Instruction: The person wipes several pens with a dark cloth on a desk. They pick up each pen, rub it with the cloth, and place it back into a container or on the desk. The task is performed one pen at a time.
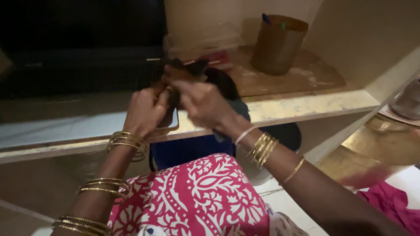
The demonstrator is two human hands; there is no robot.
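A pale stone shelf (306, 107) runs across a dim alcove, with a brown cylindrical pot (276, 43) standing upright on the wooden ledge behind. Both hands meet above the shelf edge. The left hand (144, 111) and right hand (202, 102) pinch a small dark object (186, 70) between closed fingers; motion blur hides its shape and direction. Gold bangles (127, 142) ring both wrists.
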